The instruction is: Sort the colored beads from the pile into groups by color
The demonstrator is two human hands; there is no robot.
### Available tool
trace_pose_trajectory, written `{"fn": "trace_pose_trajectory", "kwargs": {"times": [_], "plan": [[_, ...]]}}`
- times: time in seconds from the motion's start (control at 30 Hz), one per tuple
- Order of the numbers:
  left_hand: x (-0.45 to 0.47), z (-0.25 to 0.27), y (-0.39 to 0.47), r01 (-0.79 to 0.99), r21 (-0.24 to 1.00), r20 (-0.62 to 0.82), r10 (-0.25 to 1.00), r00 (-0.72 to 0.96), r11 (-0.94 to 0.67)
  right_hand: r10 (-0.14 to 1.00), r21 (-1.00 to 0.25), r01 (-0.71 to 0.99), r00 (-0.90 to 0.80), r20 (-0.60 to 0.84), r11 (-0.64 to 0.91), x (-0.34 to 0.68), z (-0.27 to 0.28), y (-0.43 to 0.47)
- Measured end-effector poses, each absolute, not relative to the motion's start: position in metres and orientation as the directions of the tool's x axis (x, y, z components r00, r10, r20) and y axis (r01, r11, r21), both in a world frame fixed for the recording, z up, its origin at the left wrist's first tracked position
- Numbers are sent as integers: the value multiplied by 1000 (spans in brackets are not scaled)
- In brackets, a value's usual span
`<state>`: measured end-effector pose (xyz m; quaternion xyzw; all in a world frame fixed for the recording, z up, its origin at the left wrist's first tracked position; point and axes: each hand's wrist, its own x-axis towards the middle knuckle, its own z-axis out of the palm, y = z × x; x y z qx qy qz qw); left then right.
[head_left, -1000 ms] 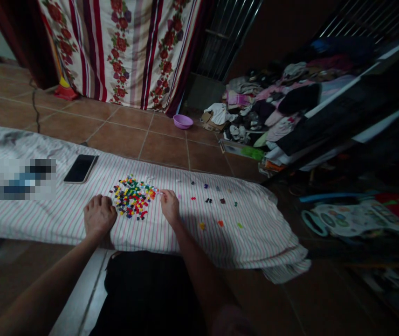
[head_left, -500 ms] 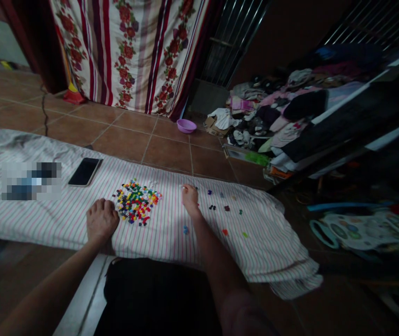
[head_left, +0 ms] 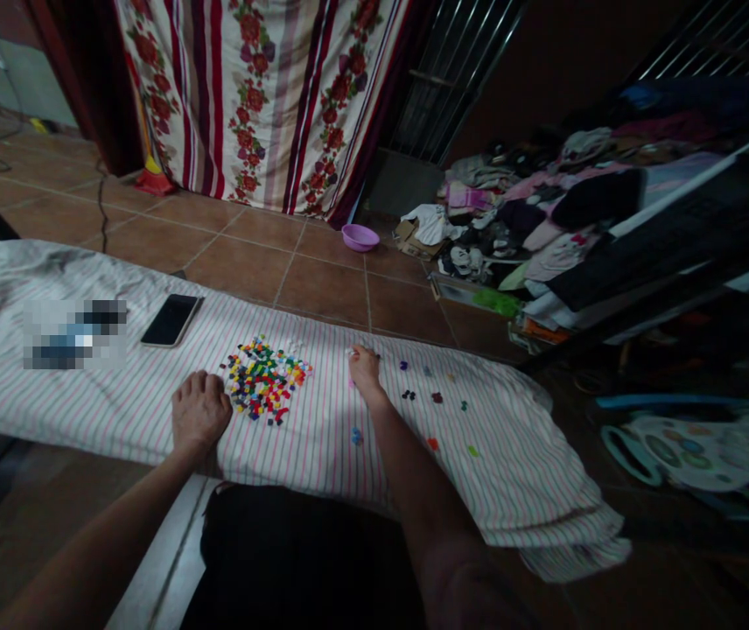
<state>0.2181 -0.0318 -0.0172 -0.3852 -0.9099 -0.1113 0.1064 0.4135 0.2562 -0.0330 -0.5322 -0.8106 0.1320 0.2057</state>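
Note:
My left hand (head_left: pixel 201 409) rests on the striped cloth, palm down with its fingers lying loosely, just left of a heap of small multicoloured pieces (head_left: pixel 262 381). Right of the heap, my right hand (head_left: pixel 366 369) is lowered to the cloth with its fingertips pinched together. A small white piece (head_left: pixel 352 352) shows at those fingertips. Partly covered by this hand is a pink piece (head_left: pixel 351 382). Small groups sorted by colour lie around it: light blue pieces (head_left: pixel 357 435) nearer me, black pieces (head_left: pixel 408 395), dark red pieces (head_left: pixel 437 397) and orange pieces (head_left: pixel 433 444) to the right.
A phone (head_left: pixel 171 319) lies on the striped cloth (head_left: pixel 118 411) left of the heap, with a blurred-out item (head_left: pixel 76 337) farther left. On the tiled floor beyond sits a purple basin (head_left: pixel 360 237). Piled clothes (head_left: pixel 499 210) are at the back right.
The whole view has shifted slightly, so things appear a little farther right. Both hands keep nearly the same places on the cloth.

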Motion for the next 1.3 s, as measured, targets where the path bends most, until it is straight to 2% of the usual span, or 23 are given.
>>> {"fn": "trace_pose_trajectory", "kwargs": {"times": [0.4, 0.57, 0.7, 0.83, 1.0, 1.3], "plan": [[217, -20, -32, 743, 142, 311, 683, -661, 654, 922, -514, 766, -314, 226, 387, 418, -35, 253], [217, -21, -32, 732, 162, 305, 672, -675, 662, 897, -543, 714, -326, 298, 441, 414, -28, 236], [217, -20, -32, 730, 186, 295, 671, -680, 657, 848, -590, 613, -432, 307, 525, 397, -23, 205], [217, -20, -31, 722, 191, 285, 666, -689, 665, 786, -617, 534, -568, 245, 578, 373, -21, 162], [217, -18, -32, 728, 195, 292, 669, -683, 658, 680, -586, 486, -716, 159, 648, 344, -13, 119], [217, -20, -32, 740, 202, 307, 676, -670, 642, 545, -474, 451, -835, 75, 756, 302, 1, 79]]}}
